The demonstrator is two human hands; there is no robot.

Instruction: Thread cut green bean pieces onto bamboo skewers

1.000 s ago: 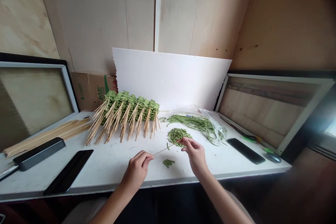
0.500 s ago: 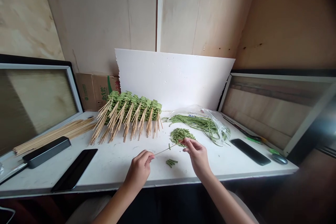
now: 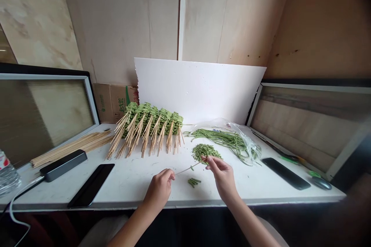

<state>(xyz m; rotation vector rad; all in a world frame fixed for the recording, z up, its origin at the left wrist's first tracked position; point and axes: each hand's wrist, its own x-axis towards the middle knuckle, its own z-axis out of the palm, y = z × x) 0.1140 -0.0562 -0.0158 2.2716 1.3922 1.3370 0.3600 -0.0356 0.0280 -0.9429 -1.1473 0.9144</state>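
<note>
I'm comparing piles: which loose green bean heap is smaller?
The small cluster of short green bean pieces, lying nearer the camera; the other loose heap, farther back, has many more.

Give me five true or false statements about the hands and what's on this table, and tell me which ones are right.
1. The left hand grips a thin skewer. True.
2. The right hand rests on the computer mouse. False: the right hand is at the skewer's other end.
3. A small cluster of cut bean pieces lies nearer the person than the larger pile of cut beans. True.
4. The long uncut beans lie left of the stacked bean skewers. False: the long uncut beans lie right of the stacked bean skewers.
5. A white board stands behind the stacked bean skewers. True.
</note>
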